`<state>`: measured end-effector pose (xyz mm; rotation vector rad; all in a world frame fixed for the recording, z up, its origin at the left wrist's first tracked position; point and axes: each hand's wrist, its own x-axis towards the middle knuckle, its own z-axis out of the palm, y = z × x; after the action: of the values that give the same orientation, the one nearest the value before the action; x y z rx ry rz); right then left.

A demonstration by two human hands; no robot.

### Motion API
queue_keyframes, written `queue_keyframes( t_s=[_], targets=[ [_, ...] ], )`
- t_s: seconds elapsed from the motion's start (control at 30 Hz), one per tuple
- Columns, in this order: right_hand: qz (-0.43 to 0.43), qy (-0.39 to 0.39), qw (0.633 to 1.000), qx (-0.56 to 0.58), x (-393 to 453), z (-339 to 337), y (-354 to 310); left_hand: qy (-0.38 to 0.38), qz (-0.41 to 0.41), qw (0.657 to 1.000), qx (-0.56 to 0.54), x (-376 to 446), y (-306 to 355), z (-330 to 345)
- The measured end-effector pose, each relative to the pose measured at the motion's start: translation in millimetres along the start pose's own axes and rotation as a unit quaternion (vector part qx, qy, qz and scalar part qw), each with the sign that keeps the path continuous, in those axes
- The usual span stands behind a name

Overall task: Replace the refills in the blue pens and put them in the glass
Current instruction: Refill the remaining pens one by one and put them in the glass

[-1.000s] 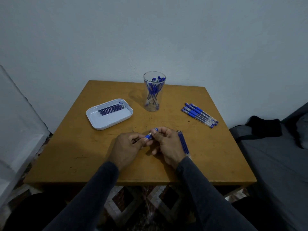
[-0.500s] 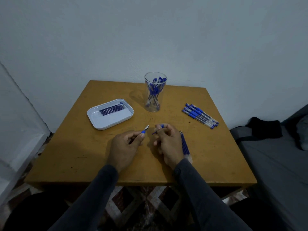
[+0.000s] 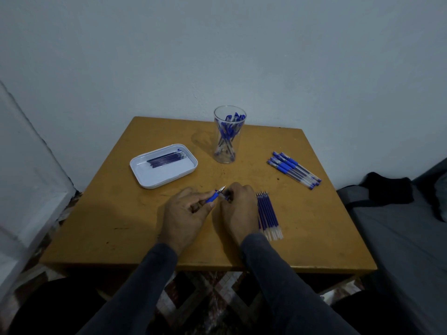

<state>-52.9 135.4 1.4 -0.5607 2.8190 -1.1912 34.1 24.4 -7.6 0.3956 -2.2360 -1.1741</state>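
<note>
Head view: the left hand pinches a blue pen, tip up, over the table. The right hand curls round a small blue piece, mostly hidden. Its wrist covers part of the refills. The glass stands behind

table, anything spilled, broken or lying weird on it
Nothing stands out. The glass stands upright with pens inside, the refills lie together in the white tray, the capped pens and the loose refills lie in tidy groups on the table.
</note>
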Motion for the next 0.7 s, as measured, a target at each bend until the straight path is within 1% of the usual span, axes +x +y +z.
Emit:
queue_keyframes(
  t_s=[0.1,0.17,0.23,0.27,0.33,0.37,0.4,0.5,0.7],
  targets=[
    [0.019,-0.018,1.000,-0.003,4,0,-2,-0.007,-0.008,1.000,0.001,0,-1,0],
    [0.021,-0.030,0.999,0.030,6,-3,1,-0.014,-0.014,1.000,0.003,0,-1,0],
    [0.037,-0.024,0.994,0.100,4,-7,5,-0.021,-0.013,1.000,0.002,0,-2,1],
    [0.058,-0.024,0.987,0.151,3,-11,7,-0.024,-0.008,1.000,0.004,0,-2,1],
    [0.114,-0.032,0.956,0.269,4,-16,9,-0.031,-0.004,0.999,0.009,0,-2,2],
    [0.139,-0.041,0.939,0.312,4,-18,9,-0.032,-0.004,0.999,0.011,-1,-2,2],
    [0.150,-0.051,0.931,0.327,3,-21,8,-0.032,-0.003,0.999,0.012,-1,-2,2],
    [0.121,-0.079,0.948,0.282,1,-22,9,-0.037,0.000,0.999,0.017,-1,-3,1],
    [0.092,-0.120,0.945,0.291,5,-27,10,-0.038,-0.015,0.999,0.027,-1,-4,3]
  ],
)
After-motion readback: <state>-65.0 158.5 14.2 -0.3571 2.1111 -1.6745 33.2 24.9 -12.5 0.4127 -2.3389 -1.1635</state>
